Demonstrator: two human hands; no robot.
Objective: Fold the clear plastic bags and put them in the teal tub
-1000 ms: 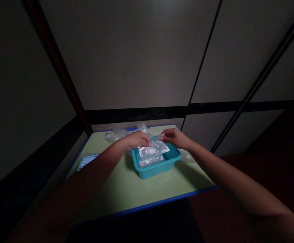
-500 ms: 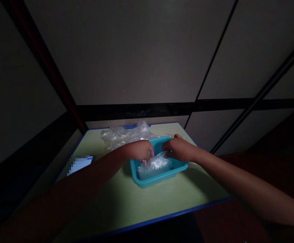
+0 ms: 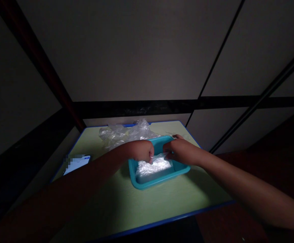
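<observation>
A clear plastic bag point(image 3: 154, 166) lies inside a teal basin point(image 3: 159, 181), spread fairly flat toward its near side and catching the light on its wrinkled surface. The left hand point(image 3: 142, 151) is at the bag's far left edge, its fingers curled in tightly; its grip looks closed on the film, though the fingertips are partly hidden. The right hand point(image 3: 181, 149) reaches over the basin's far right side, and its grip is a narrow pinch at the bag's far right corner.

As far as this view shows, the bag is already down within the basin's walls and laid out, but neither hand has let go of it yet. Whether anything lies under or inside it, I cannot tell.

Behind the basin and to its left, a loose heap of crumpled clear plastic point(image 3: 119, 135) rests outside it, untouched by either hand. All this stands on a pale green tabletop point(image 3: 137, 209) with a blue edge. A phone point(image 3: 78, 163) with a lit screen lies near the left edge, and dim cabinet panels point(image 3: 137, 50) rise behind.
</observation>
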